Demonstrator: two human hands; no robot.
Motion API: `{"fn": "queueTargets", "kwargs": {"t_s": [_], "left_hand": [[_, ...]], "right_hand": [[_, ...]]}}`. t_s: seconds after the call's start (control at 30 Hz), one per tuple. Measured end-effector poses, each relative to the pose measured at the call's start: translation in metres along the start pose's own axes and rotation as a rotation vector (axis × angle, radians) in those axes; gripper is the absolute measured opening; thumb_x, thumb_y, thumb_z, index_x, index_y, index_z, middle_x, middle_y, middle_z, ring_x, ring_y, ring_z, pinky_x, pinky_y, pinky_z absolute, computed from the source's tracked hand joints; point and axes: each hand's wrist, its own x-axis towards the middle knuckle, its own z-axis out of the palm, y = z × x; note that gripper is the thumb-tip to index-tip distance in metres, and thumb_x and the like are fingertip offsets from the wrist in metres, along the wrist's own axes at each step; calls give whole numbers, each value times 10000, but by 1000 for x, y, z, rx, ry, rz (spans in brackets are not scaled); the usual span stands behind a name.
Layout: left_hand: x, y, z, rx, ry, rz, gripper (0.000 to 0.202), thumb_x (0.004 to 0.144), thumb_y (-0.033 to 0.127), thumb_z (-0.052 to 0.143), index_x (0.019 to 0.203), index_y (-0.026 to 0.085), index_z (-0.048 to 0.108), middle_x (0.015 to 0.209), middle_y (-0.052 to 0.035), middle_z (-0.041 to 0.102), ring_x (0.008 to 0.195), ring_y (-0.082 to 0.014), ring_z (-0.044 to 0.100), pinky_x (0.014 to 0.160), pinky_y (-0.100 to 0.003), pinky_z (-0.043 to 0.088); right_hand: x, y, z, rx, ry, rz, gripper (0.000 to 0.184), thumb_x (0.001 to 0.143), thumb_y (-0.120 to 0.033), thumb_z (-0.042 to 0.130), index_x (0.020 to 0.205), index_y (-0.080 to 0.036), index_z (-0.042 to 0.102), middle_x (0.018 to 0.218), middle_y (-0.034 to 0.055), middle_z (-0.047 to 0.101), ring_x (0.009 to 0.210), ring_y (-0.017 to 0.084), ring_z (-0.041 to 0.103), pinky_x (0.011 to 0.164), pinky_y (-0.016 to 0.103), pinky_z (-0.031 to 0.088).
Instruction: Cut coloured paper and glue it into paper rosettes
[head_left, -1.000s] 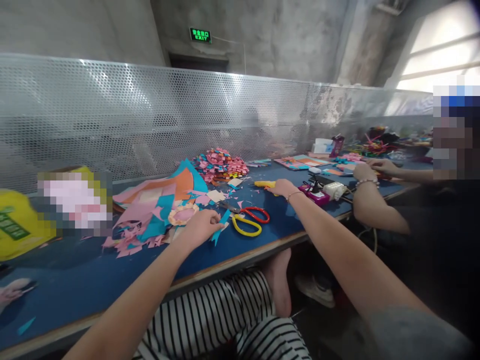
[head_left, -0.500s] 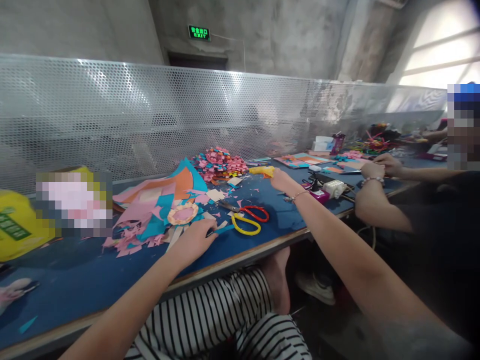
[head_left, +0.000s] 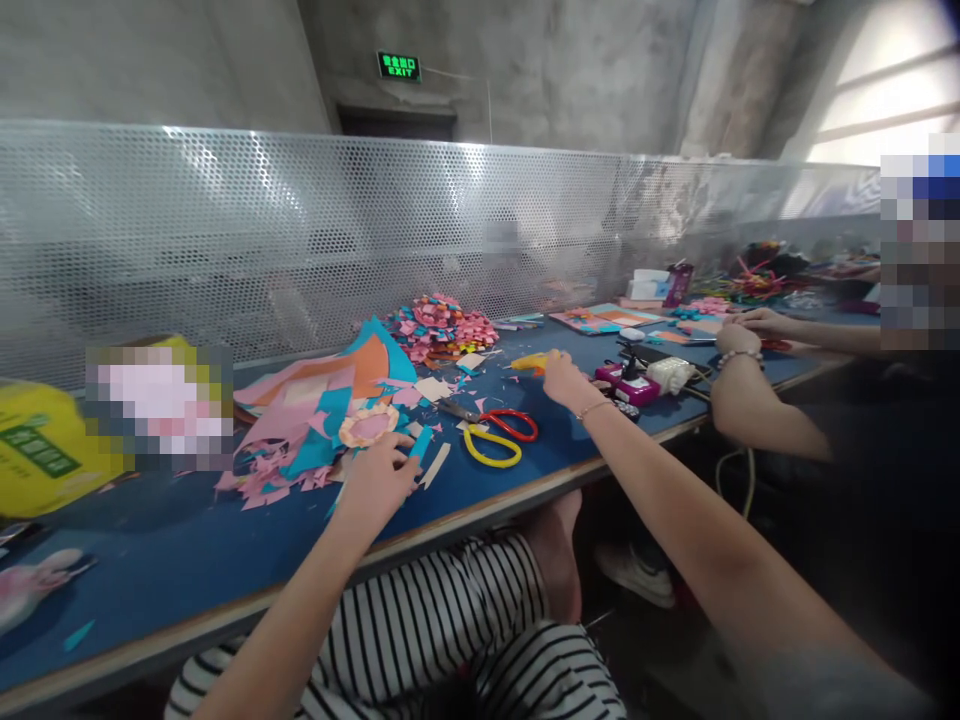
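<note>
My left hand point(head_left: 381, 475) is just over the table with its fingers closed on a short blue strip point(head_left: 421, 442), which looks like felt or paper. Beside it lies a pale cream strip point(head_left: 436, 466). A round pink piece with a frilled cream border point(head_left: 369, 425) rests just behind the hand. My right hand point(head_left: 564, 380) grips a yellow glue gun point(head_left: 531, 362) with an orange trigger, its tip pointing left. Between the hands lie scissors point(head_left: 491, 445) with one red and one yellow handle.
Coloured sheets and scraps point(head_left: 322, 385) spread at left, near a yellow bag point(head_left: 45, 450). A pile of pink, blue and orange pieces point(head_left: 442, 330) stands by the perforated metal screen point(head_left: 247, 240). Chargers and cables point(head_left: 634, 385) lie at right, near a co-worker's hands point(head_left: 739, 335).
My left hand has moved slightly left and up, turning the blue strip more upright; the cream strip now shows beside it. The glue gun has shifted slightly right and nearer in my right hand.
</note>
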Motion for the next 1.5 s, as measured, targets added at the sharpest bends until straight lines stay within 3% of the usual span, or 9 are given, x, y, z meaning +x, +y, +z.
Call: {"fn": "queueTargets", "kwargs": {"t_s": [0.07, 0.13, 0.27, 0.5, 0.73, 0.93, 1.07, 1.27, 1.5], "left_hand": [[-5, -1, 2, 68, 67, 76, 144, 683, 230, 464, 826, 223, 475, 555, 16, 640, 552, -203, 639, 532, -272, 431], [-8, -2, 3, 103, 98, 147, 99, 697, 224, 445, 795, 233, 461, 537, 23, 632, 589, -202, 643, 549, -270, 422], [-8, -6, 5, 39, 102, 182, 101, 721, 252, 420, 735, 232, 518, 671, -15, 685, 690, -208, 660, 600, -290, 451], [-11, -9, 4, -71, 148, 189, 222, 671, 237, 458, 839, 207, 600, 803, -60, 698, 779, -217, 642, 712, -337, 486], [-12, -10, 3, -146, 223, 219, 198, 671, 289, 516, 824, 193, 597, 793, -52, 674, 734, -198, 631, 677, -311, 498], [1, -2, -2, -24, 228, 218, 160, 689, 248, 510, 771, 208, 641, 786, -33, 698, 762, -202, 643, 730, -321, 496], [22, 15, -8, -11, 157, 226, 214, 679, 227, 547, 843, 180, 676, 848, -68, 709, 818, -215, 655, 777, -331, 493], [53, 38, -8, -222, -67, 301, 274, 636, 297, 625, 866, 159, 684, 859, -74, 713, 819, -217, 652, 751, -323, 497], [70, 38, -2, -446, -37, 240, 376, 527, 231, 679, 891, 137, 673, 879, -79, 703, 817, -202, 635, 719, -309, 488]], "right_hand": [[-3, -9, -4, -15, 76, 45, 373, 774, -117, 461, 1123, -5, 537, 1119, 267, 529, 1072, 315, 491, 869, 399, 377], [-7, -27, -11, 52, 132, -31, 325, 789, -206, 514, 1073, -68, 589, 1130, 206, 554, 1077, 279, 491, 900, 364, 366], [-21, -79, -22, 337, -205, -362, 209, 769, -320, 566, 772, -165, 706, 834, 68, 676, 814, 173, 591, 754, 248, 413], [-38, -130, -13, 293, -385, -363, 246, 559, -418, 730, 630, -184, 700, 720, 62, 673, 728, 199, 589, 636, 267, 397], [-35, -133, -11, 351, -504, -392, 106, 581, -241, 703, 537, -166, 642, 599, 36, 625, 553, 153, 532, 517, 253, 342], [-26, -116, -12, 653, -381, -392, 73, 630, -187, 640, 621, -147, 580, 583, -24, 562, 569, 93, 494, 550, 209, 352], [-14, -105, -28, 907, -273, -363, 169, 595, -198, 656, 690, -152, 525, 653, -32, 547, 620, 87, 507, 604, 217, 400], [2, -97, -40, 1098, -283, -359, 182, 577, -224, 684, 684, -145, 560, 655, -23, 555, 638, 88, 528, 632, 230, 436], [12, -90, -45, 1098, -280, -322, 67, 634, -181, 628, 667, -156, 574, 633, -14, 573, 554, 84, 535, 549, 230, 442]]}}
